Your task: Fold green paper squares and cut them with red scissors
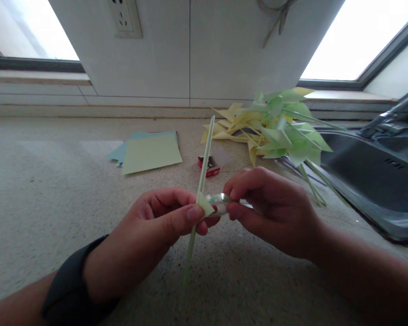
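Observation:
My left hand [159, 226] pinches a pale green stick [206, 156], which stands nearly upright with its lower end blurred below the fingers. Under the thumb, a small folded piece of light green paper [205, 205] lies against the stick. The fingertips of my right hand [275, 210] are closed on a small roll of clear tape [220, 198], right beside the paper. Part of the roll is hidden by my fingers; whether its tape touches the paper I cannot tell.
Behind my hands is a small red box [212, 171] with dark contents. Green and blue paper sheets [153, 151] lie to its left. Several yellow and green paper pinwheels [285, 136] on sticks are piled at the back right, beside a metal sink [377, 181].

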Tool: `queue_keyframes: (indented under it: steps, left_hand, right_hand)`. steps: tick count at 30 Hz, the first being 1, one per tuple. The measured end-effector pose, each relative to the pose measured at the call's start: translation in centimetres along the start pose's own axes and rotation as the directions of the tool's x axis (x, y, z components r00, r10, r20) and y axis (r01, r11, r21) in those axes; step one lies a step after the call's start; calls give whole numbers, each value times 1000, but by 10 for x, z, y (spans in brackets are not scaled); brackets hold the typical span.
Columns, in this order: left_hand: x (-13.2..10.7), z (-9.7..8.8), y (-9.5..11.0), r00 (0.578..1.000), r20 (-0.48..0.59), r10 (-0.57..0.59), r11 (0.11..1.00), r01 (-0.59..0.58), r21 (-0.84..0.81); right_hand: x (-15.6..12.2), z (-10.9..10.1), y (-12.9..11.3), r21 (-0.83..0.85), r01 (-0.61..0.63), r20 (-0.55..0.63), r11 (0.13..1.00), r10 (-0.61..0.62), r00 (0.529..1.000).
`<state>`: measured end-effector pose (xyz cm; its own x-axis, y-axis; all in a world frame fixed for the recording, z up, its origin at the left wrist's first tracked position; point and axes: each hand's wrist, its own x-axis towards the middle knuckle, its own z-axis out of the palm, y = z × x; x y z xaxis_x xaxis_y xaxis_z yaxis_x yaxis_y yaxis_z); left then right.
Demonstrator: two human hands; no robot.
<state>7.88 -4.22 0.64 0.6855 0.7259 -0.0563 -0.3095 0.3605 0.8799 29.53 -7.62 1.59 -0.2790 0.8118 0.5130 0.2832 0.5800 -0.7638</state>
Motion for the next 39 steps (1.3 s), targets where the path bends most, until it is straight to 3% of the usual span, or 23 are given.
queue_keyframes:
  steps: [9,20,28,39]
  left_hand:
    - [1,-4,3,1000,-19,2,999,-2,47]
    - [1,-4,3,1000,-27,6,999,-5,40]
    - [1,-5,4,999,-50,10,998,-7,57]
    - [2,-6,4,998,-54,-17,999,19,50]
  right_hand:
    - [4,-3,2,-19,56,-33,998,-57,998]
    - [6,-2,0,101,-61,-93,993,71,993]
    - [11,-5,-4,148,-255,30,956,253,967]
    - [11,-4,-1,134,-273,-12,953,277,961]
